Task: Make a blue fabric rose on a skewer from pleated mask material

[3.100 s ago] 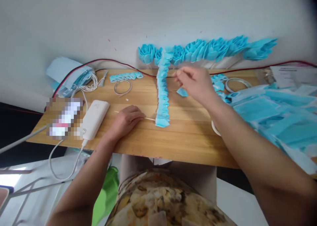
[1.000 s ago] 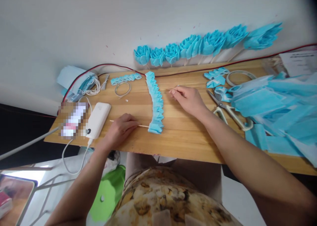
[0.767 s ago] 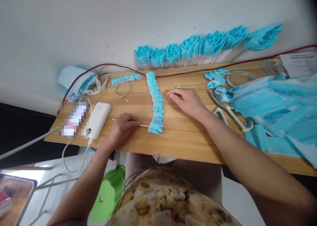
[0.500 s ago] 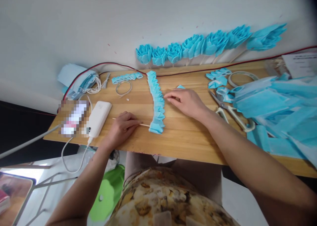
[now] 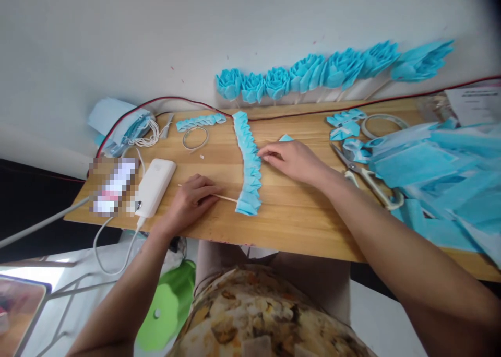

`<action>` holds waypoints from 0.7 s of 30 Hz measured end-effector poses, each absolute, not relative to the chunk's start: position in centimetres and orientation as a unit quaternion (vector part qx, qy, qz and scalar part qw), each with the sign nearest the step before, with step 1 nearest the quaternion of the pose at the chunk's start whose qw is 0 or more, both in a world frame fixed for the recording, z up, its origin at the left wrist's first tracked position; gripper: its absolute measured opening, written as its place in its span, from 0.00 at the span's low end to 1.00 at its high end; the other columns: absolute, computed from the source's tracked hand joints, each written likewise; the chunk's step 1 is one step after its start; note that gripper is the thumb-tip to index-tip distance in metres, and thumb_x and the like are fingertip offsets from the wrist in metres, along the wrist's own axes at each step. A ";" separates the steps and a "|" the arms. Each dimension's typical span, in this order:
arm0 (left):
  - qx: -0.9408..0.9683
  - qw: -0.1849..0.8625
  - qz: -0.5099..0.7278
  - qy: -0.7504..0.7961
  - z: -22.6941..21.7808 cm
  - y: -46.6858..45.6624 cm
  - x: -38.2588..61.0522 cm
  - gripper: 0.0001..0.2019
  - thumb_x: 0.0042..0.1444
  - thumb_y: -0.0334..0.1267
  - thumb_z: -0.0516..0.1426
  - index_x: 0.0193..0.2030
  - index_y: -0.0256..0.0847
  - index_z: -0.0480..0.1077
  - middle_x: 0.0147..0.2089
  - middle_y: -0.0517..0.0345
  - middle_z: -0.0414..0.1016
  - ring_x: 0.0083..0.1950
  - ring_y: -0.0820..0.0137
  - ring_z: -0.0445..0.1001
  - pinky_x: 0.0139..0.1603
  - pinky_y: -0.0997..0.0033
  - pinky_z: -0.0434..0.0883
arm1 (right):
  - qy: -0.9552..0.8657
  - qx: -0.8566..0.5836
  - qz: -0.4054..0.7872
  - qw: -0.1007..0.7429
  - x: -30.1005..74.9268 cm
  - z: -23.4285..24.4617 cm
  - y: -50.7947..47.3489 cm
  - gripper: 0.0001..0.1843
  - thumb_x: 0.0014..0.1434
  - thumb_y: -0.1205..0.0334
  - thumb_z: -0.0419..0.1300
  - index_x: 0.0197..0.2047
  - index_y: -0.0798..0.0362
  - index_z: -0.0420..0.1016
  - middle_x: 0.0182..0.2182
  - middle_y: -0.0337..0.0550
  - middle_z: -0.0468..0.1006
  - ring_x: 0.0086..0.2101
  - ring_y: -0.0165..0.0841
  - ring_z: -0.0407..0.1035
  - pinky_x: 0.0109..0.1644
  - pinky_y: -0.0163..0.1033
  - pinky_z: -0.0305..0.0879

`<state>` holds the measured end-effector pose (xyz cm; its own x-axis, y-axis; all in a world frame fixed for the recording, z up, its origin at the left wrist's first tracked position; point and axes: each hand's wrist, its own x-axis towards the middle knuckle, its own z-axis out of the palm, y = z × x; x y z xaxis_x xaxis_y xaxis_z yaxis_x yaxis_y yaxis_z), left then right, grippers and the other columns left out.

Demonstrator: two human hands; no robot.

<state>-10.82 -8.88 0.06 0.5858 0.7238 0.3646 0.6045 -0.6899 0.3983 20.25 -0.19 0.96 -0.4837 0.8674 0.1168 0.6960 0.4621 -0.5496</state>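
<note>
My left hand [image 5: 194, 196] is closed on a thin wooden stick [image 5: 228, 197] near the table's front edge. The stick's far end meets the folded lower end of a long pleated blue strip [image 5: 249, 156], which lies front to back across the table. Beside the strip's right edge, my right hand [image 5: 287, 158] has its thumb and fingertips pinched together, at or touching the pleats; whether they grip the strip I cannot make out. A small blue piece [image 5: 286, 137] lies just behind that hand.
Blue paper-like roses [image 5: 277, 83] on sticks lean along the wall. At right are scissors [image 5: 356, 169], a tape roll [image 5: 385, 123] and blue sheets [image 5: 426, 164]. At left lie a white power bank [image 5: 157, 186], a phone [image 5: 119, 182] and a tape ring [image 5: 195, 138]. A red-black cable [image 5: 297, 114] crosses the back.
The folded bottom end of the strip sits slightly lower, and the stick tilts a little more towards it. Both hands stay nearly in place; the view has shifted slightly.
</note>
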 end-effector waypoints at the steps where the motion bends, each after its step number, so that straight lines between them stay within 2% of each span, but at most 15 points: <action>1: 0.881 0.130 0.248 0.381 0.4 -8.8 -11.0 0.09 0.69 0.35 0.59 0.50 0.38 0.80 0.43 0.49 0.80 0.45 0.64 0.77 0.45 0.64 0.74 | -0.830 -0.468 0.225 0.204 20.4 0.7 -0.3 0.13 0.69 0.65 0.59 0.50 0.45 0.83 0.48 0.40 0.87 0.47 0.40 0.80 0.49 0.43 0.69; 5: 0.862 0.179 0.262 0.395 2.1 -7.6 -11.3 0.10 0.67 0.42 0.62 0.50 0.41 0.81 0.47 0.48 0.80 0.48 0.64 0.79 0.47 0.66 0.76 | -0.828 -0.464 0.234 0.211 20.7 0.5 -0.5 0.11 0.67 0.65 0.61 0.48 0.47 0.84 0.46 0.41 0.87 0.44 0.38 0.80 0.48 0.41 0.68; 7: 0.856 0.170 0.293 0.390 2.8 -6.5 -10.5 0.10 0.68 0.42 0.61 0.47 0.41 0.81 0.45 0.49 0.81 0.46 0.64 0.80 0.47 0.66 0.76 | -0.836 -0.455 0.225 0.208 20.7 0.6 -0.6 0.11 0.67 0.66 0.61 0.47 0.47 0.84 0.45 0.41 0.87 0.43 0.38 0.80 0.46 0.41 0.67; 14: 0.900 0.092 0.240 0.353 2.3 -1.1 -6.0 0.10 0.68 0.36 0.59 0.36 0.38 0.79 0.36 0.51 0.81 0.40 0.65 0.77 0.42 0.66 0.71 | -0.854 -0.437 0.188 0.212 20.7 0.1 -0.7 0.10 0.67 0.65 0.62 0.46 0.46 0.84 0.46 0.40 0.87 0.45 0.39 0.80 0.46 0.41 0.68; 21: 0.896 0.131 0.234 0.355 1.4 0.9 -4.8 0.07 0.64 0.33 0.60 0.37 0.38 0.81 0.36 0.53 0.81 0.39 0.66 0.77 0.41 0.68 0.70 | -0.867 -0.409 0.177 0.223 20.6 -0.2 -0.6 0.11 0.69 0.65 0.59 0.48 0.45 0.84 0.50 0.40 0.86 0.49 0.40 0.80 0.49 0.42 0.69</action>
<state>-4.82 0.92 1.38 0.6384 0.6972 0.3262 0.5747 -0.7136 0.4005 20.61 -0.57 -0.19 -0.5660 0.7878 0.2431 0.6298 0.6034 -0.4891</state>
